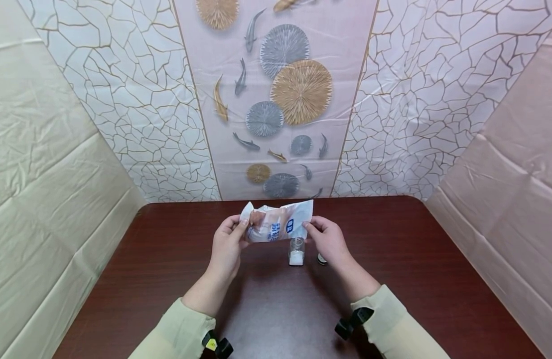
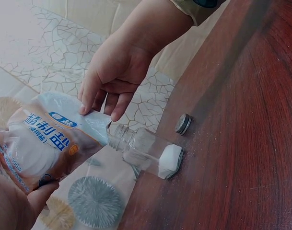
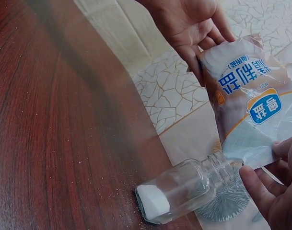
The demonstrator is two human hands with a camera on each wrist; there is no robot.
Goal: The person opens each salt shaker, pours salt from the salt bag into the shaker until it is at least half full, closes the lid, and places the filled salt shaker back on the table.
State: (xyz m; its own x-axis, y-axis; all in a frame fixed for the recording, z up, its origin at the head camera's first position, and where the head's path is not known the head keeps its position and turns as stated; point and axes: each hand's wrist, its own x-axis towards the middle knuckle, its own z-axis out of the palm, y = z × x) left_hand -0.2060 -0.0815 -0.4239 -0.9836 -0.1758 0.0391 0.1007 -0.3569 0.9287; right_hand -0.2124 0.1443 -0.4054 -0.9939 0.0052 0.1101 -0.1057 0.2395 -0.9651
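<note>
Head view: salt bag point(image 1: 280, 223) held at glass jar point(image 1: 297, 248)

The left hand point(image 1: 226, 245), at left, pinches the left end of the salt bag, with the thumb on the near face. The salt bag, printed in blue lettering, is raised off the dark red table point(image 1: 267, 319) and extends left to right between the hands. Its lower right corner is located at the mouth of the glass jar; whether the two touch cannot be told. The glass jar stands upright, its lower part containing white granules point(image 3: 154, 201). Loose grains lie on the table around its base. Right of the glass jar, the lid point(image 2: 184, 124) lies on the table. The right hand point(image 1: 331, 242), at right, pinches the right end of the salt bag between thumb and fingers.
</note>
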